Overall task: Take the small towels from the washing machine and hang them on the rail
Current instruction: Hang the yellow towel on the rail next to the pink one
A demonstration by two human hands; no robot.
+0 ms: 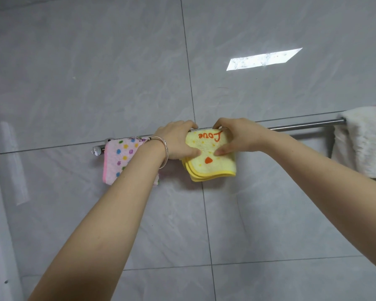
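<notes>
Head view: my left hand (176, 141) and right hand (234, 137) pinch the yellow towel (213, 162) over the rail (302, 125), and it may slide off if draped unevenly.

Fluffy terry-cloth yellow towel (211, 157) drapes a shiny metal rail (302, 125) against glossy tiles (96, 72).

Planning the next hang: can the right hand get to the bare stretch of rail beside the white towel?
Probably yes: the rail between the right hand and the white towel is bare, but that hand now pinches the yellow towel.
</notes>
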